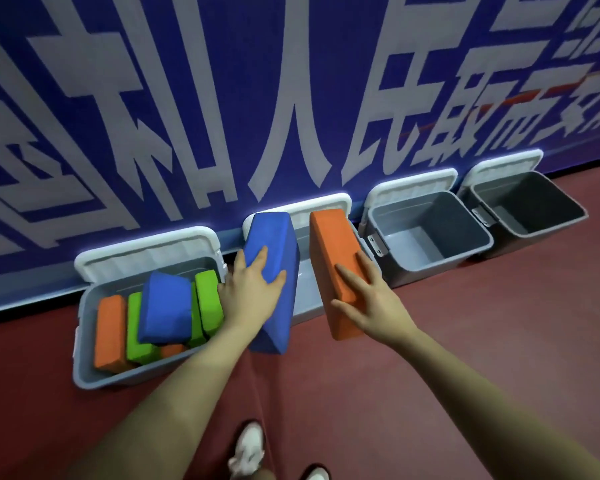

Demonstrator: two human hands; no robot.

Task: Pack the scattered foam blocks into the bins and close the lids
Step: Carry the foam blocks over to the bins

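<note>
From our head camera, our left hand [253, 292] held a blue block [274, 258] and our right hand [368, 299] an orange block [336, 268], fingers wrapped round each, over the second bin [305, 306]. We thought a block could slip and land on the floor [430, 358]. The blocks looked soft and thick. The first bin [84, 341] looked almost full.

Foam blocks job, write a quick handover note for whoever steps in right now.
Left hand holds a blue block; right hand holds an orange block, both over the second bin.
First bin holds orange, green and blue blocks piled high.
Third bin and fourth bin look empty.
All four lids are open.
Left: drop these two in, pack any blocks out of view, close the lids.
</note>
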